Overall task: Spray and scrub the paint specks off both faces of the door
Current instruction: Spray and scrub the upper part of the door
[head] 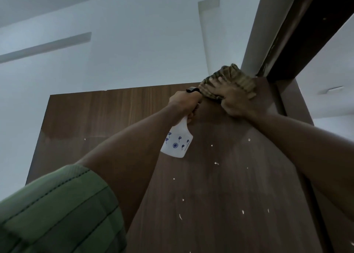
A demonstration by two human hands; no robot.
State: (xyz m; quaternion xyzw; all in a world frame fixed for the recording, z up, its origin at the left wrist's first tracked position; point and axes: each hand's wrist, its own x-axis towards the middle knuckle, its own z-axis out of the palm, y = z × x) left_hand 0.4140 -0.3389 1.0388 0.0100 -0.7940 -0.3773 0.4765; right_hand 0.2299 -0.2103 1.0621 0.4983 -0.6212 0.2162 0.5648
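Near the upper centre, a striped cloth [237,76] is pressed on the door [220,185] top by the spread right hand [233,97], a spray bottle [177,143] is gripped in the left hand [185,103], and many paint specks [216,163] below are yet to be scrubbed.

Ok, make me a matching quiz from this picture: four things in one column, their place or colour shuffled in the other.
Things:
1 spray bottle
2 cloth
3 paint specks
4 sleeve

Descriptions:
A green with stripes
B white, scattered over the door's brown face
C gripped by the left hand
D under the right hand at the door's top corner

Pairs: 1-C, 2-D, 3-B, 4-A
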